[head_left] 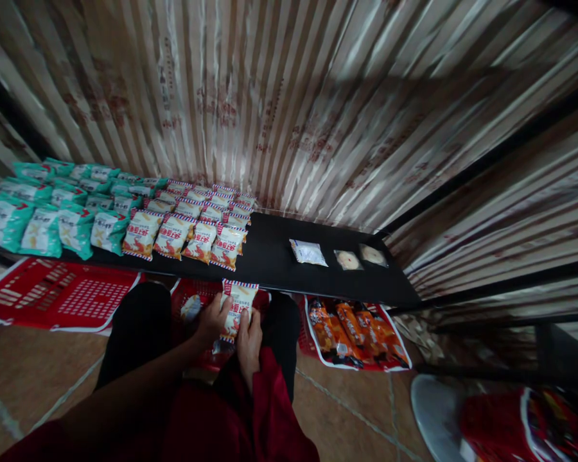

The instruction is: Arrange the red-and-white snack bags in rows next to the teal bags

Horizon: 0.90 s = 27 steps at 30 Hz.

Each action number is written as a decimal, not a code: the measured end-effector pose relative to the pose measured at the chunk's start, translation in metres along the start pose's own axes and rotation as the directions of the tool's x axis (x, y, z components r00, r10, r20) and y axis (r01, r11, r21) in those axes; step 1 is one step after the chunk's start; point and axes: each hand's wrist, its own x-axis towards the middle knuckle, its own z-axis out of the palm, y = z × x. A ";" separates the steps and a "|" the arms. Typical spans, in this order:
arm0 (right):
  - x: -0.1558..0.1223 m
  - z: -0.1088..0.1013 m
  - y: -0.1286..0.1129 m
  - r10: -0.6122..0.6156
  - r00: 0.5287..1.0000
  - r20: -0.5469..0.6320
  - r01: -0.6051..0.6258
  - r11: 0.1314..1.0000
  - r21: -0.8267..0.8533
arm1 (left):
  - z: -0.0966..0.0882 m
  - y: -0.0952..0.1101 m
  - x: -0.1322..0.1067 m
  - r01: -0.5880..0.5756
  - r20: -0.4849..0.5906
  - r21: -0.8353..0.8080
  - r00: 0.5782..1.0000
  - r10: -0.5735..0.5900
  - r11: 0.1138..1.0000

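With my left hand [215,319] and right hand [249,338] I grip one red-lettered snack bag [239,303] near the black shelf's [274,244] front edge; light pressure on its sides should avoid crushing it.

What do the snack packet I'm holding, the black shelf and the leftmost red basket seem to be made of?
Snack packet: probably smooth plastic film, given its printed face and flat striped ends.
Black shelf: smooth and dark, possibly painted metal or board; the look leaves it open.
Red basket: likely moulded plastic, fairly smooth, judging by its even colour and regular holes.
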 end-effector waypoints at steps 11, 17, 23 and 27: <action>0.011 -0.019 -0.005 -0.052 0.988 0.148 0.017 0.973 0.230 | 0.001 0.025 0.014 0.025 -0.069 -0.031 0.997 -0.027 0.999; 0.024 -0.026 -0.012 -0.030 0.993 0.118 0.010 0.986 0.165 | 0.005 0.036 0.028 0.035 -0.054 0.000 0.998 -0.035 0.999; 0.041 -0.031 -0.020 -0.048 0.993 0.106 0.030 0.986 0.165 | 0.012 0.044 0.043 0.032 -0.047 0.058 0.998 -0.029 0.998; 0.055 -0.034 -0.026 -0.055 0.995 0.086 0.040 0.986 0.164 | 0.014 0.049 0.055 0.016 -0.062 0.113 0.998 -0.009 0.993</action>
